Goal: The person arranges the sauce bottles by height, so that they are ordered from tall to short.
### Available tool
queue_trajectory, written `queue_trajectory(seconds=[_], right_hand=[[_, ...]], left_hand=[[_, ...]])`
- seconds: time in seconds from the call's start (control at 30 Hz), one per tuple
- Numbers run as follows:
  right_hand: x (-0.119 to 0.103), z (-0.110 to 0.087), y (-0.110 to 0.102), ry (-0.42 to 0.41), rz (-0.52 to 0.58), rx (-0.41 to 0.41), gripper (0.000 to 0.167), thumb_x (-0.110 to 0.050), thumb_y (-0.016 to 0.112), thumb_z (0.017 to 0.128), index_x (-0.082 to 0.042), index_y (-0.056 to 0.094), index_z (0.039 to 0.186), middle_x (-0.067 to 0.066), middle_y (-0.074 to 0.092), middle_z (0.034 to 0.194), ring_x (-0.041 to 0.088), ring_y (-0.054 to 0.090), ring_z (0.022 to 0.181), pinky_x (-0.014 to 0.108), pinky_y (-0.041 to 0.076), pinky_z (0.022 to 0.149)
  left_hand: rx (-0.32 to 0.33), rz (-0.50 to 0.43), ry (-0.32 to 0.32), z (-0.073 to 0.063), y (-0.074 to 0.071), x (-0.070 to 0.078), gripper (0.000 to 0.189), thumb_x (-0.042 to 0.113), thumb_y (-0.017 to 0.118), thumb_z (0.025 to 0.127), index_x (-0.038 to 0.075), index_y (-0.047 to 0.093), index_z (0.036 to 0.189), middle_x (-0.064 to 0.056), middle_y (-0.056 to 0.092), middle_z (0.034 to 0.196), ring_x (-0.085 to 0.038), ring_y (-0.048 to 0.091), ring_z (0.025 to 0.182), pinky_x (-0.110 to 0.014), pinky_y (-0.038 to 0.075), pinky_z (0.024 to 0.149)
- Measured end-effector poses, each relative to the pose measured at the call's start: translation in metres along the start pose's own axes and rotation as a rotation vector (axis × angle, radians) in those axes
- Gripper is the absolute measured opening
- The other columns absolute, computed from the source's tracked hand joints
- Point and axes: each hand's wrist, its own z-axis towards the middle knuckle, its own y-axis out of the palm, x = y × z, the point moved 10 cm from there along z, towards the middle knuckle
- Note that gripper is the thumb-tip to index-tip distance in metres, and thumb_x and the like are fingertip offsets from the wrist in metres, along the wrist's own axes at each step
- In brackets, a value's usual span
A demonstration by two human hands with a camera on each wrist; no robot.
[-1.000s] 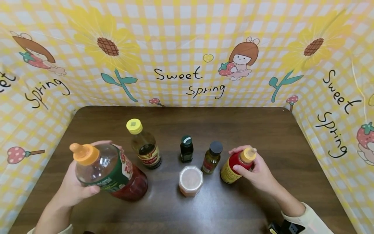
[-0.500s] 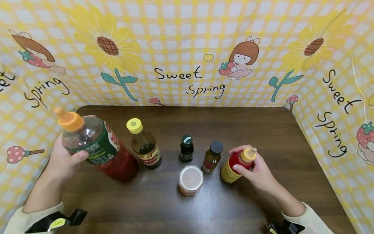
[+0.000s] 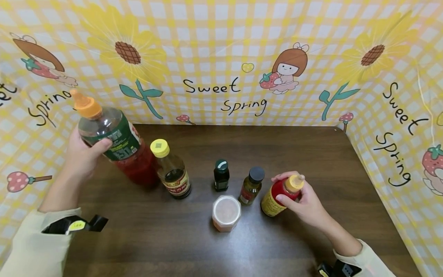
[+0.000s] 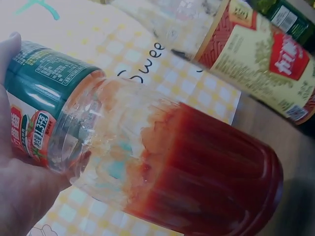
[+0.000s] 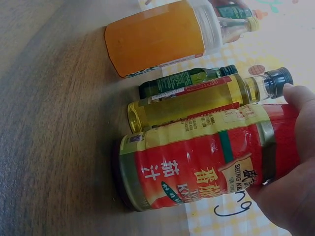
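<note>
My left hand [image 3: 81, 154] grips a large ketchup bottle [image 3: 121, 144] with an orange nozzle cap and green label round its upper part. The bottle leans, cap to the left, and red ketchup [image 4: 211, 167] fills its lower part. Whether its base touches the table cannot be told. My right hand [image 3: 308, 204] holds a smaller ketchup bottle [image 3: 275, 198] by its upper part, thumb towards me. In the right wrist view this bottle's red and yellow label [image 5: 197, 167] shows, and its base stands on the table.
Close to the large ketchup bottle stands a yellow-capped bottle [image 3: 176, 181] of dark liquid. Mid-table are a small green bottle [image 3: 221, 179], a black-capped oil bottle [image 3: 250, 190] and a pale-lidded jar [image 3: 226, 213]. Checked cloth [image 3: 207, 50] walls the wooden table [image 3: 194, 250].
My left hand has carried the large ketchup bottle towards the table's back left, its base now beside the yellow-capped bottle. My right hand and its ketchup bottle have stayed in place.
</note>
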Motion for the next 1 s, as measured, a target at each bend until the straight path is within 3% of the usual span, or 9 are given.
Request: queue_trajectory(seconds=[0.23, 0.6, 0.8, 1.0], right_hand=[[-0.001, 0.001, 0.000, -0.022, -0.002, 0.000, 0.045, 0.018, 0.069, 0.084, 0.003, 0.054, 0.123, 0.006, 0.065, 0.123, 0.020, 0.063, 0.116, 0.023, 0.049, 0.099], [-0.002, -0.001, -0.001, -0.025, -0.008, 0.013, 0.047, 0.019, 0.069, 0.083, 0.002, 0.055, 0.125, 0.004, 0.065, 0.123, 0.019, 0.063, 0.115, 0.022, 0.050, 0.098], [-0.003, 0.000, 0.000, -0.025, -0.009, 0.012, 0.047, 0.019, 0.069, 0.083, 0.002, 0.055, 0.125, 0.005, 0.066, 0.123, 0.020, 0.063, 0.115, 0.023, 0.050, 0.098], [-0.003, 0.001, 0.000, -0.021, -0.008, 0.009, 0.046, 0.018, 0.069, 0.084, 0.002, 0.055, 0.124, 0.004, 0.065, 0.122, 0.020, 0.063, 0.115, 0.022, 0.050, 0.098]], left_hand=[[0.080, 0.127, -0.036, 0.027, -0.007, -0.008, 0.056, -0.012, 0.066, 0.085, 0.012, 0.055, 0.134, -0.006, 0.060, 0.124, -0.017, 0.053, 0.115, -0.021, 0.043, 0.094], [0.106, 0.052, 0.022, 0.062, -0.005, -0.030, 0.049, -0.015, 0.067, 0.085, 0.009, 0.060, 0.128, -0.007, 0.063, 0.119, -0.019, 0.056, 0.112, -0.024, 0.045, 0.093], [0.171, 0.095, 0.001, 0.075, -0.014, -0.046, 0.050, -0.010, 0.072, 0.084, 0.011, 0.059, 0.127, -0.004, 0.062, 0.119, -0.016, 0.055, 0.112, -0.022, 0.044, 0.092], [0.167, 0.107, -0.002, 0.088, -0.012, -0.062, 0.053, -0.009, 0.074, 0.083, 0.011, 0.058, 0.129, -0.003, 0.061, 0.120, -0.016, 0.054, 0.114, -0.023, 0.043, 0.094]])
